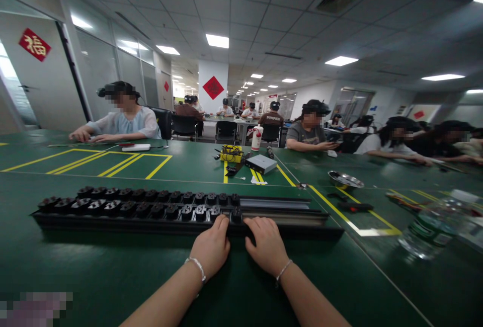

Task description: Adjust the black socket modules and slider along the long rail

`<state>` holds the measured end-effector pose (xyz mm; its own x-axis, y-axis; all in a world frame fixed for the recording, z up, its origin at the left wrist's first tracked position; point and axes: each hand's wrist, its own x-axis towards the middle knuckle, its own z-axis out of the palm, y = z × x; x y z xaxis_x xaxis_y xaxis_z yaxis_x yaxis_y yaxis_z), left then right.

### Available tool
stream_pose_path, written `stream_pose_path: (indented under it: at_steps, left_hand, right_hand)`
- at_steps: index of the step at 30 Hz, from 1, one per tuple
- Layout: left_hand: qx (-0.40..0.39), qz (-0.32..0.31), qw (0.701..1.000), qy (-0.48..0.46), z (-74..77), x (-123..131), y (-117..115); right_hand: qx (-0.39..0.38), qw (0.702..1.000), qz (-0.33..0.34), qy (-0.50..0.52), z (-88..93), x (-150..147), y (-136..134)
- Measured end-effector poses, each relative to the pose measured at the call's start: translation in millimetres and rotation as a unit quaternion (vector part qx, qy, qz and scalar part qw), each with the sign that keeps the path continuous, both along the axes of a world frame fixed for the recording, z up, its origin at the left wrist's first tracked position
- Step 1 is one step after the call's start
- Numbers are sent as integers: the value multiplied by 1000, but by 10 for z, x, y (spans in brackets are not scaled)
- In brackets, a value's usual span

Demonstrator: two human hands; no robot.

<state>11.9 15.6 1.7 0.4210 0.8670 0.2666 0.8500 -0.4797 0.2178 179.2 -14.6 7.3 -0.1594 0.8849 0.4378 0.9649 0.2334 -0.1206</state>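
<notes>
Head view: left fingers [220,223] and right fingers [261,224] curl against black rail [124,224], grip unclear; sign [34,45] reads 福.

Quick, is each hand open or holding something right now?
Left hand: fingers curled at the black rail; whether it's holding anything can't be told.
Right hand: fingers bent at the same rail; also can't be told.
</notes>
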Motion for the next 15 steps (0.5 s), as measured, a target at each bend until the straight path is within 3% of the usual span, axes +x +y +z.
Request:
stream_pose_path:
  at_steps: [15]
  left_hand:
    - [-10, -6, 1000, 6, -8, 14, 20]
  right_hand:
    - [-4, 1000, -2, -26, -17, -9, 6]
